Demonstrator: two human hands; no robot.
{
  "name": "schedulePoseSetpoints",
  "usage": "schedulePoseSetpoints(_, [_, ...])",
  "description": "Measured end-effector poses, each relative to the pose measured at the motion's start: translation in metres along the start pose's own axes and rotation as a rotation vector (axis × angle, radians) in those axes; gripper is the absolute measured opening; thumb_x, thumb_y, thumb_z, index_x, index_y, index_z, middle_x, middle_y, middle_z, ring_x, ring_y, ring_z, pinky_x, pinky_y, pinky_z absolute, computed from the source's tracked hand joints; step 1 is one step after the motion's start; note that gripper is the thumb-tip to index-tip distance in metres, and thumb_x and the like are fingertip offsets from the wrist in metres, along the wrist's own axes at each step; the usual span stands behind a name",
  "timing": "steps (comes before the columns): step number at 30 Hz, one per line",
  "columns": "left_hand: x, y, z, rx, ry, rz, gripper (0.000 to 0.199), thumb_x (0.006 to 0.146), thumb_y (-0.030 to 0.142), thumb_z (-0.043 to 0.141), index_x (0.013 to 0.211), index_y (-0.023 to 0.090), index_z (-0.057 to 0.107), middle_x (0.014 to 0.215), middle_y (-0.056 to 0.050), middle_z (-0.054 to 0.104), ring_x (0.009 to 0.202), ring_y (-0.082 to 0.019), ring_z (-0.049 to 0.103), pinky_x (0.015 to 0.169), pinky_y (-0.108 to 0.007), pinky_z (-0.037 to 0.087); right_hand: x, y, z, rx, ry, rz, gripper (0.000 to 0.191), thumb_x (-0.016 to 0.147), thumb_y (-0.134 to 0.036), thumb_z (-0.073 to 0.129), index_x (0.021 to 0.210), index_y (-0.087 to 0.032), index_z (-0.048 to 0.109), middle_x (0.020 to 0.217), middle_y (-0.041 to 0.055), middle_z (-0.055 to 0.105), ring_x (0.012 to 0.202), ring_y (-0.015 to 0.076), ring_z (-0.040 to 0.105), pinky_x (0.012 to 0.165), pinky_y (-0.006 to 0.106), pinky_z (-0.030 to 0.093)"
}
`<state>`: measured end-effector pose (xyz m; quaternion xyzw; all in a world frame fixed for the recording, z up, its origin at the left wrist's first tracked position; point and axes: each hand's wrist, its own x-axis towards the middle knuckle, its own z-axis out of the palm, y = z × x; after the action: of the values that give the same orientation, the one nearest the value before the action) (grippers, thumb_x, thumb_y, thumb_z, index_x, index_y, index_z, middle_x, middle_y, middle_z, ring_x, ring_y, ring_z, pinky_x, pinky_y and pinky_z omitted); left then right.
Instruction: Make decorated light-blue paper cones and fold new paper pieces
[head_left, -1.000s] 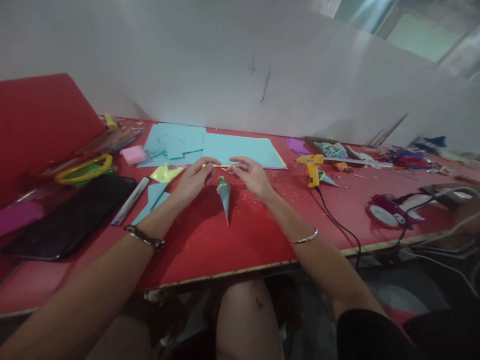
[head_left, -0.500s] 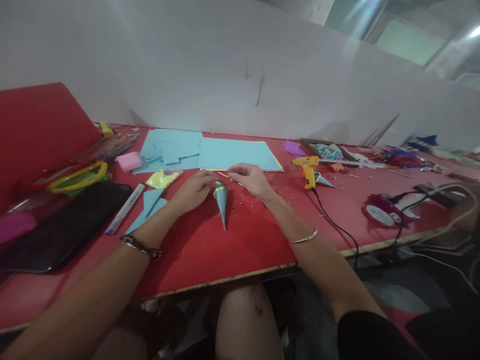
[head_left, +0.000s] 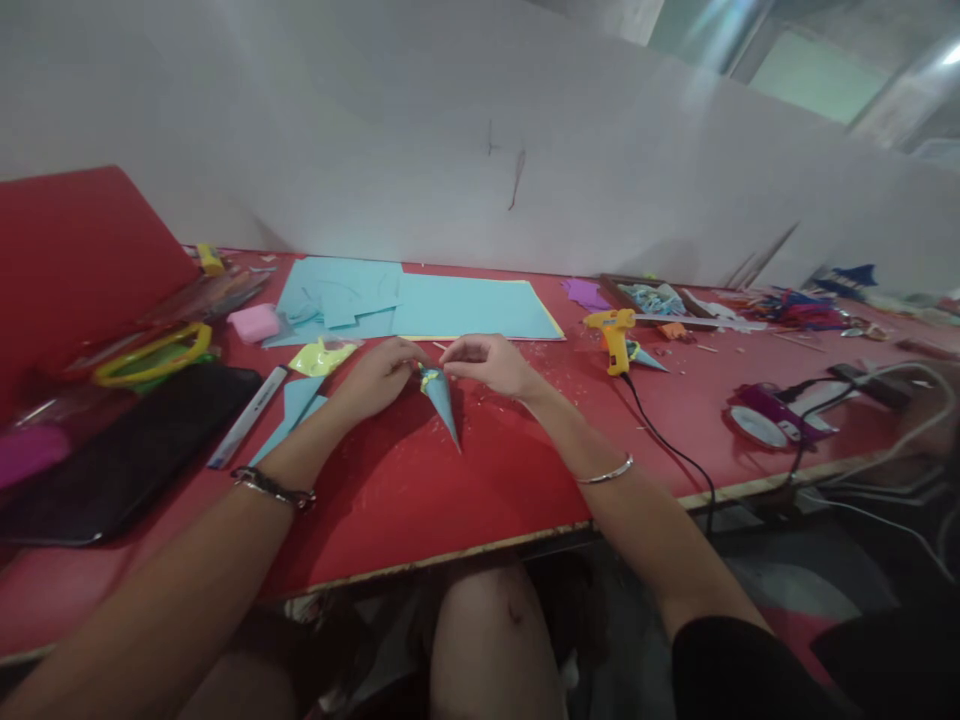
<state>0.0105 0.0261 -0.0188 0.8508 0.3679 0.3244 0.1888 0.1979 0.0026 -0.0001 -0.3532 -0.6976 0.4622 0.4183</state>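
Compared with half a second ago, the pale blue paper cone [head_left: 442, 402] has turned on the red worktop [head_left: 480, 490]: its wide end with the yellow trim now leans toward the left hand [head_left: 381, 378], and its point has swung out toward the right, where before it lay nearly straight toward the person. A second ago it lay between the two hands with neither at its rim; now both are close about that trimmed end. The left fingers are curled in at the rim and seem to touch it, though whether they grip it cannot be told. The right hand [head_left: 495, 366] has come in nearer the cone, its thumb and forefinger bent toward each other just beside the rim; whether they are closed on anything is too small to see. A thin pale stick showed at the right fingertips half a second ago; now only a short pale bit [head_left: 439, 346] shows just beyond them. The yellow glue gun [head_left: 616, 345], the marker [head_left: 247, 418], the yellow-green packet [head_left: 322, 356] and the large blue sheets [head_left: 472, 305] lie as they did, apart from a slight shift of the view.
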Motion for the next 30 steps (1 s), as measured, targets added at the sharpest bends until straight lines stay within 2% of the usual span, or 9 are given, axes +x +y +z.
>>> schedulePoseSetpoints(11, [0.0003,0.0032,0.0,-0.089,0.032,-0.031,0.026,0.072,0.013,0.034,0.074,0.019,0.059,0.084,-0.004,0.058,0.086,-0.016,0.052,0.083,-0.033,0.04,-0.0011,-0.0019,0.0029,-0.063,-0.02,0.022,0.007,0.066,-0.02,0.061,0.072,-0.018,0.063,0.074,0.0005,0.065,0.072,0.0119,0.059,0.073,0.03,0.048])
schedulePoseSetpoints(16, [0.0006,0.0039,0.0008,-0.098,0.042,-0.033,0.024,0.072,0.015,0.035,0.071,0.019,0.058,0.085,-0.003,0.057,0.085,-0.015,0.052,0.084,-0.032,0.039,-0.0013,-0.0005,0.0048,-0.126,-0.029,-0.043,0.005,0.067,-0.02,0.06,0.071,-0.018,0.064,0.075,0.0004,0.063,0.068,0.0102,0.056,0.069,0.028,0.046])
schedulePoseSetpoints(25, [0.0004,0.0056,0.0015,-0.12,0.041,-0.039,0.023,0.072,0.016,0.035,0.07,0.018,0.057,0.084,-0.003,0.058,0.084,-0.015,0.052,0.083,-0.033,0.04,-0.0007,0.0028,0.006,-0.156,-0.089,-0.044,0.009,0.068,-0.021,0.06,0.075,-0.016,0.062,0.07,0.0002,0.059,0.062,0.0087,0.051,0.06,0.025,0.043])
schedulePoseSetpoints(30, [0.0007,0.0053,0.0014,-0.117,0.045,-0.042,0.022,0.072,0.017,0.036,0.074,0.017,0.058,0.083,-0.004,0.058,0.083,-0.015,0.053,0.081,-0.033,0.041,0.0,0.0049,0.0055,-0.086,-0.076,-0.066,0.015,0.072,-0.023,0.057,0.084,-0.015,0.06,0.078,0.0022,0.061,0.071,0.0107,0.055,0.068,0.027,0.044])
